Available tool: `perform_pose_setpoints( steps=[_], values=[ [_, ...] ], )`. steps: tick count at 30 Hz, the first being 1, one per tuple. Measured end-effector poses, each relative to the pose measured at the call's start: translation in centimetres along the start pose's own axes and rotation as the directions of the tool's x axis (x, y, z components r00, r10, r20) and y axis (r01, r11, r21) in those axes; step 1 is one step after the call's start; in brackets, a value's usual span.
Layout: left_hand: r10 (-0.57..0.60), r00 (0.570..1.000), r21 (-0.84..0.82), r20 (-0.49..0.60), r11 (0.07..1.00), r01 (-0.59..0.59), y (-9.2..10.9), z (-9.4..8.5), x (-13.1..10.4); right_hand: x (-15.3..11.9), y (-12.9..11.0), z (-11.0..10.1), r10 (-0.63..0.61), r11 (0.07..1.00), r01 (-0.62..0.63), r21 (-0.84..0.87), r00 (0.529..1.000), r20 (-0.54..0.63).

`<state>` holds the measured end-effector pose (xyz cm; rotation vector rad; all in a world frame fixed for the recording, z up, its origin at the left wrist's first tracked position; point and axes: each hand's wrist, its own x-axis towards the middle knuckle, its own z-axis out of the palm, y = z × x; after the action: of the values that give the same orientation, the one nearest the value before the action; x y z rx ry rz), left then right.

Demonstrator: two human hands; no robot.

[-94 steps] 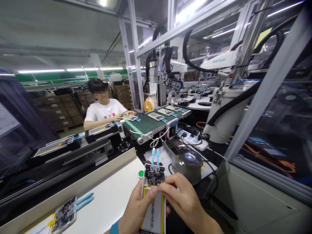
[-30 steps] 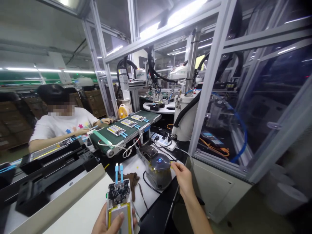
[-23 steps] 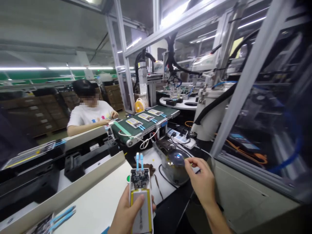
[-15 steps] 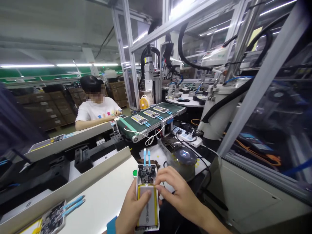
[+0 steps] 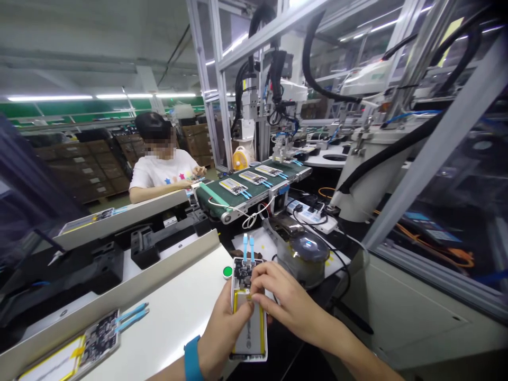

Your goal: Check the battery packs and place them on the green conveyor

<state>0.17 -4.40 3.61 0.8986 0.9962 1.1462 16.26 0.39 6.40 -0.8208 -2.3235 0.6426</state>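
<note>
My left hand [image 5: 222, 336] holds a white power-bank tray [image 5: 248, 338] from below, thumb on its silver battery cell. The tray carries a black circuit board [image 5: 243, 269] with two blue cable tabs [image 5: 248, 247] pointing away from me. My right hand [image 5: 280, 301] pinches at the top edge of the cell, just under the board; what its fingertips hold is too small to tell. A blue band is on my left wrist.
A second assembly [image 5: 75, 352] lies on the white bench [image 5: 170, 317] at lower left. A green button [image 5: 227, 272] and a round tape dispenser [image 5: 304, 256] sit ahead. A green conveyor [image 5: 254, 185] carries several units toward a caged robot cell. A co-worker [image 5: 162, 166] sits behind it.
My right hand went out to the tape dispenser, then came back onto the tray held by my left hand. Units on the conveyor moved along.
</note>
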Motion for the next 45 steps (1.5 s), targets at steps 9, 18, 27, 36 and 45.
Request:
perform_pose_setpoints(
  steps=[9,18,27,36,45],
  values=[
    [0.012,1.0,-0.028,0.01,1.0,-0.011,-0.2,0.0,-0.2,-0.2,-0.1,0.8,-0.05,0.998,0.043,-0.055,0.989,-0.141],
    [0.022,1.0,-0.085,0.008,0.996,-0.021,-0.8,-0.3,-0.1,-2.4,1.2,1.9,-0.208,0.968,0.141,-0.208,0.915,-0.347],
    [0.045,0.997,-0.099,-0.058,0.994,-0.051,-1.0,-0.5,0.1,-3.1,1.2,2.8,-0.3,0.928,0.184,-0.323,0.884,-0.358],
    [-0.068,0.988,-0.126,0.14,0.988,0.086,-0.2,-0.2,-0.2,-1.2,0.5,3.6,0.511,0.558,-0.151,0.816,0.837,-0.194],
    [0.392,0.916,0.785,0.087,0.539,-0.305,3.6,-1.0,-0.3,1.9,-0.7,5.0,0.644,0.551,-0.006,0.834,0.639,-0.421]
  ],
)
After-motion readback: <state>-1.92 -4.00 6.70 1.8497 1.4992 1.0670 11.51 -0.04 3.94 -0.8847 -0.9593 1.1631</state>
